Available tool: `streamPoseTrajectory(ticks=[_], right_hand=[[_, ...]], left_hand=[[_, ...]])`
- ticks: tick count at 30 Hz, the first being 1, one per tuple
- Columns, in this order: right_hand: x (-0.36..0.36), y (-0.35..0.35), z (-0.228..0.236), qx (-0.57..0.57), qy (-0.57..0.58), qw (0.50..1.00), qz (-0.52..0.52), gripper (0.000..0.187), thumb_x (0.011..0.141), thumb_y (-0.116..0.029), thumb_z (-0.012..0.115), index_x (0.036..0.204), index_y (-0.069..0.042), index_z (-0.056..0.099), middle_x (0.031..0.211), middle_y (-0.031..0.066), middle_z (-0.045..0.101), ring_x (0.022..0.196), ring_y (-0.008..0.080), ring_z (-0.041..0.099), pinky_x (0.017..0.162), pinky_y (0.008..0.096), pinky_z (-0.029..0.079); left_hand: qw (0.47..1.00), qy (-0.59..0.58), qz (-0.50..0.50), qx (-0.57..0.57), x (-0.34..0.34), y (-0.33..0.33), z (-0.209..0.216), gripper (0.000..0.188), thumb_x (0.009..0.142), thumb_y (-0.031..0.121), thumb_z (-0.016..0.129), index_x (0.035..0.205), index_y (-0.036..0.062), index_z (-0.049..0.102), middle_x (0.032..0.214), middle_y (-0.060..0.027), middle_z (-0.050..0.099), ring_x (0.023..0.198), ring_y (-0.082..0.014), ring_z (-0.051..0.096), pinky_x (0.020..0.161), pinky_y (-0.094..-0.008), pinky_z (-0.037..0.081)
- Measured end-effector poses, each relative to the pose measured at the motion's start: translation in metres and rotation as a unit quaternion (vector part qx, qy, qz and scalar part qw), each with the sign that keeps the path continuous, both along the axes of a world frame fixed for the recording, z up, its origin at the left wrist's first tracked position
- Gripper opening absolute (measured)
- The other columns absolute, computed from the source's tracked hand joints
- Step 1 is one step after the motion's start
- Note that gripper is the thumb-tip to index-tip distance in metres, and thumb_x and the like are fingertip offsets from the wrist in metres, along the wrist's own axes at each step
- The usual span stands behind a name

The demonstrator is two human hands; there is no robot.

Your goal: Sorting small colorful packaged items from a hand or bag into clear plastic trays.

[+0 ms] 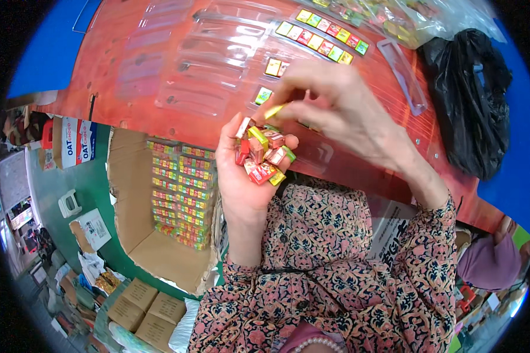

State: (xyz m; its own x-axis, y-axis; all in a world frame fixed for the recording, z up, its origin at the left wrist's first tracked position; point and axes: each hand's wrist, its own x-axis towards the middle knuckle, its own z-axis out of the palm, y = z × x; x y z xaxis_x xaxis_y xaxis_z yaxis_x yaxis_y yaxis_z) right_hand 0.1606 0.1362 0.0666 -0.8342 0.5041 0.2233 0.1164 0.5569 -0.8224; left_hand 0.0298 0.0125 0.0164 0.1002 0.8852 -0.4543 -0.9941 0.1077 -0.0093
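Note:
My left hand (241, 191) is cupped, palm up, around a heap of small wrapped candies (259, 154) in red, yellow, green and white. Just above it, my right hand (350, 103) pinches one yellow candy (272, 112) between thumb and fingers. Beyond my right fingertips, a few candies (263, 95) sit at the left ends of clear trays, partly hidden by that hand. Farther back, trays filled with a row of candies (315, 42) lie side by side. Left of these are several long clear plastic trays (209, 67) on the red table (182, 126).
A black plastic bag (468, 106) and a clear bag of candies (394, 17) lie at the right and back. Below the table's left side stands an open carton (171, 259) with stacked candy packs (182, 194). Closed cartons (144, 309) stand lower left; another person's purple sleeve (489, 262) shows at right.

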Motion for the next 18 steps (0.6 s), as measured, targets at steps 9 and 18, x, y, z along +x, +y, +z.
streamPoseTrajectory(ticks=[9, 18], right_hand=[[0.056, -0.005, -0.026, -0.034, -0.124, 0.986, -0.103, 0.013, 0.078, -0.006, 0.063, 0.086, 0.004, 0.059, 0.076, 0.0091, 0.059, 0.069, 0.0148, 0.055, 0.062, 0.0283, 0.042], [0.054, -0.016, -0.037, -0.011, -0.143, 0.981, -0.130, 0.012, 0.078, -0.006, 0.061, 0.084, 0.004, 0.058, 0.075, 0.0124, 0.059, 0.066, 0.0204, 0.057, 0.058, 0.0318, 0.042]], left_hand=[[0.998, -0.029, 0.060, 0.020, -0.019, -0.009, -0.005, 0.044, 0.091, 0.035, 0.042, 0.118, 0.0017, 0.052, 0.110, -0.0229, 0.056, 0.081, -0.0328, 0.062, 0.055, -0.0366, 0.057], [0.995, -0.052, 0.050, 0.068, -0.027, -0.015, -0.011, 0.042, 0.092, 0.034, 0.041, 0.122, 0.0060, 0.051, 0.118, -0.0207, 0.051, 0.088, -0.0273, 0.055, 0.063, -0.0367, 0.054]])
